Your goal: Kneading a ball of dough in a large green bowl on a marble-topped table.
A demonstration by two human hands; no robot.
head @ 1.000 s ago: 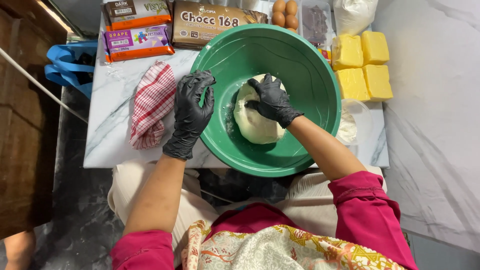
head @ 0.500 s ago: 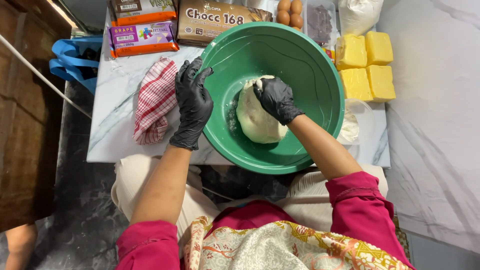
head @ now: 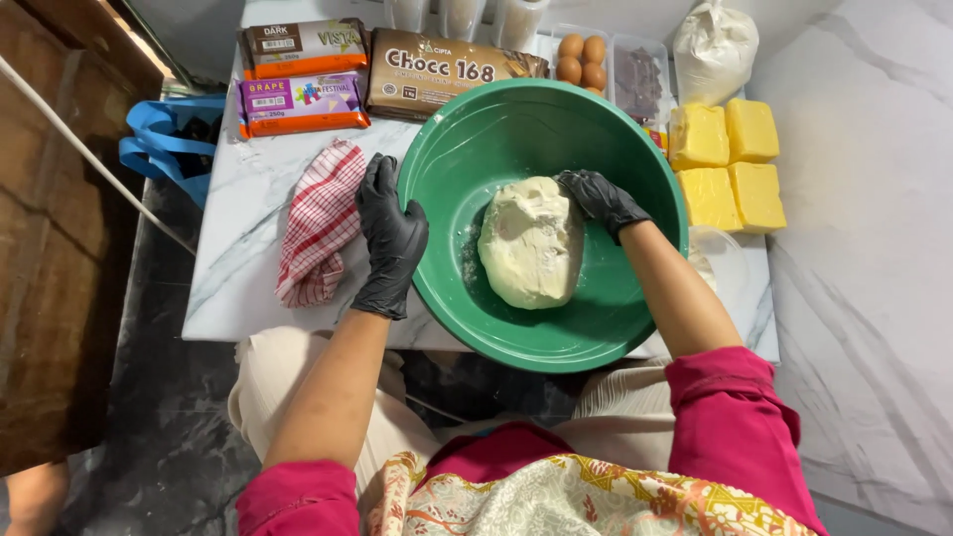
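My right hand (head: pixel 601 201) has slid from the top of the pale lump of dough (head: pixel 532 241) to its far right edge. Going left to right: a red-and-white checked cloth (head: pixel 319 222) lies on the white marble tabletop (head: pixel 238 248); my black-gloved left hand (head: pixel 389 238) clasps the near-left rim of the round green plastic bowl (head: pixel 496 139); the dough rests at the bowl's bottom, my right fingers curled against it; four yellow butter blocks (head: pixel 730 164) sit beyond.
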